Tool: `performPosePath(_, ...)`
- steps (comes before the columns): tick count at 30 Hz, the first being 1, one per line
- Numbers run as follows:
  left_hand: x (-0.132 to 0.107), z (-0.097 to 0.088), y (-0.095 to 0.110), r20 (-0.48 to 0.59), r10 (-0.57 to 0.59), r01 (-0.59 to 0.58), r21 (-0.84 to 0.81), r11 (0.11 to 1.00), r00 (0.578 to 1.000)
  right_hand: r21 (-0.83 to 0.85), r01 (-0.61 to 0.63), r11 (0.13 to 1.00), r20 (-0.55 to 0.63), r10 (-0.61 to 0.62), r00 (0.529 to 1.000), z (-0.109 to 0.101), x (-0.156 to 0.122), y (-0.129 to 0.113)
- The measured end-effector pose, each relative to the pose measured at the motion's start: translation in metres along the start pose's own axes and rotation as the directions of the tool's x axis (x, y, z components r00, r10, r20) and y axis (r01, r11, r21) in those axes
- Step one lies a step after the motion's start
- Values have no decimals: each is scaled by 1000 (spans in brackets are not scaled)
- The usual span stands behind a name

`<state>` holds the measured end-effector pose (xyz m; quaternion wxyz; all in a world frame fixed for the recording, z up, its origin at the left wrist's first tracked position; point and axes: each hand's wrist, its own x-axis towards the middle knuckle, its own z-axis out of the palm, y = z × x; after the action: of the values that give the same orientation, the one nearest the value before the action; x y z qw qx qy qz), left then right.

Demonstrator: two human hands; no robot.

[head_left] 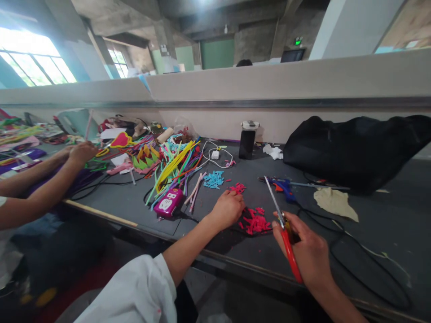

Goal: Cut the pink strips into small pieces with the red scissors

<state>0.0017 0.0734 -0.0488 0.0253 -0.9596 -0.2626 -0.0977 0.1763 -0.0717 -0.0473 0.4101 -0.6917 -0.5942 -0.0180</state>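
Red pieces [256, 224] lie just below frame centre by the curled left hand [229, 208] (can't tell if holding anything), right hand [311, 253] grasping scissors [292, 259], blue glue gun [286, 191] beyond, black bag [350, 150] at right.

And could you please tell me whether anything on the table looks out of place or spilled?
Only mildly: the red pieces lie scattered around the left hand, looking untidier than the more closely heaped blue pieces.
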Motion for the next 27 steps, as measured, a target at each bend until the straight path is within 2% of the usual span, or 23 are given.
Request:
performPosePath(5,-1,1,7,0,52,-52,54,997,999,-5,-18,1000,21,18,1000,1,0,-1)
performPosePath(8,0,4,7,-9,28,-28,20,999,1000,-1,-23,1000,40,23,999,3,0,-2)
performPosePath(10,1,4,7,-57,-44,39,-90,995,997,6,-34,999,52,34,998,4,0,-2)
performPosePath(12,2,-1,7,-140,-183,131,-320,938,973,-3,-41,999,63,41,997,6,1,-2)
performPosePath(13,2,-5,9,-173,-276,165,-477,864,946,-15,-41,999,71,42,997,7,0,-2)
performPosePath(14,3,-10,10,-185,-376,177,-645,744,908,-29,-38,999,80,40,996,8,0,-2)
performPosePath(16,3,-22,16,-119,-545,122,-914,386,830,-32,-21,999,106,24,994,10,0,-2)
performPosePath(18,2,-33,22,-21,-629,3,-999,37,777,-10,11,1000,131,-10,991,12,-1,-3)
performPosePath(20,1,-40,28,43,-651,-102,-978,-184,758,-2,45,999,143,-44,989,15,-3,-4)
performPosePath(21,1,-42,30,60,-654,-142,-957,-252,754,-9,59,998,143,-57,988,16,-4,-5)
performPosePath(23,-1,-44,34,76,-657,-195,-923,-330,750,-30,80,996,130,-75,989,18,-5,-5)
performPosePath(27,-3,-44,40,85,-643,-212,-904,-370,761,-57,92,994,113,-85,990,20,-7,-5)
